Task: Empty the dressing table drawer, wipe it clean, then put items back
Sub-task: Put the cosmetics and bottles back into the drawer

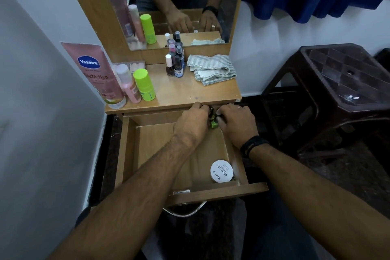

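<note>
The drawer [126, 150] stands pulled out under the tabletop [190, 93], mostly bare, with a white jar [221, 170] in its near right corner. On top sit the tube [95, 72], the cloth [211, 68], and a cluster of bottles [176, 65].

My left hand [193, 119] and right hand [236, 122] meet at the drawer's back, fingers curled around small polish bottles [213, 121], at least one of them green. How many each hand holds I cannot tell.

The risk, I think, is the tabletop's front edge hanging just above my knuckles: lifting straight up could knock a bottle loose, and glass falling on wood may crack. Several bottles bunched in two hands can also slip.

Room is best toward me, over the open drawer floor, then up to the bare middle of the tabletop.
</note>
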